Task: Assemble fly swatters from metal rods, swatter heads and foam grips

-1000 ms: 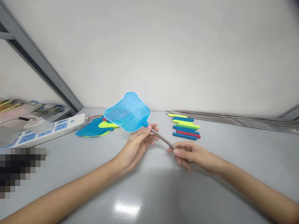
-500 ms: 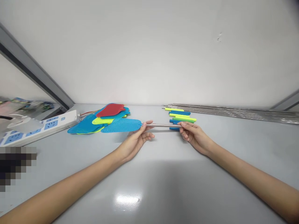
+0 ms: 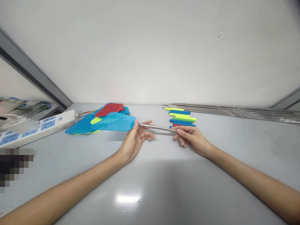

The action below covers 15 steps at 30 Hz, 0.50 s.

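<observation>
My left hand [image 3: 134, 139] pinches a blue perforated fly swatter head [image 3: 117, 122] at its neck, thumb on top, the other fingers spread loosely behind. From that neck a thin metal rod [image 3: 157, 127] runs to the right. Its far end lies between the thumb and fingers of my right hand [image 3: 191, 137]. The rod slopes slightly down to the right, held above the table. Behind the held head lies a pile of swatter heads, among them a red one [image 3: 110, 109], blue ones [image 3: 79, 124] and a yellow one [image 3: 95, 120].
Several coloured handle tubes [image 3: 182, 115] lie stacked beyond my right hand. Long metal rods [image 3: 234, 112] stretch along the wall at the right. On the left stand a white power strip [image 3: 67, 118] and a plugged-in white adapter [image 3: 21, 124]. A grey table [image 3: 150, 187] lies beneath.
The swatter head has tilted, showing more of its mesh, and shifted left with my left hand. My right hand has moved slightly left and down, so the rod now slopes.
</observation>
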{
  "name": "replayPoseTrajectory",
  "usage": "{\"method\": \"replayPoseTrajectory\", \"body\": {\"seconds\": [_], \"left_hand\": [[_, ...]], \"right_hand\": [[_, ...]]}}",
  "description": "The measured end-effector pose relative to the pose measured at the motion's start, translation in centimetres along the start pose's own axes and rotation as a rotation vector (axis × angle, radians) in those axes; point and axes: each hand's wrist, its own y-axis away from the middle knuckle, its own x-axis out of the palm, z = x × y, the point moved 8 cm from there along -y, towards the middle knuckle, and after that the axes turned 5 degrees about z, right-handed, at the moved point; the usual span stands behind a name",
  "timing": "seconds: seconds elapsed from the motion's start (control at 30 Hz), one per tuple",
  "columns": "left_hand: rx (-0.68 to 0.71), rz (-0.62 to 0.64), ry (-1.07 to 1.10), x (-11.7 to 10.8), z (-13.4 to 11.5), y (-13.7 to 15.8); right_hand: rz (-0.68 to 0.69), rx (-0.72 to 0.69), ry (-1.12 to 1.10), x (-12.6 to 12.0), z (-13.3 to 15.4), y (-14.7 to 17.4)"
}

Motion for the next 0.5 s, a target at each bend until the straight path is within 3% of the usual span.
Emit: {"method": "replayPoseTrajectory", "body": {"seconds": [0.2, 0.5], "left_hand": [[0.037, -0.075, -0.059, -0.57, 0.07, 0.01], [0.060, 0.026, -0.127, 0.24, -0.19, 0.08]], "right_hand": [[0.034, 0.028, 0.070, 0.15, -0.44, 0.04], [0.094, 0.037, 0.114, 0.71, -0.36, 0.30]]}}
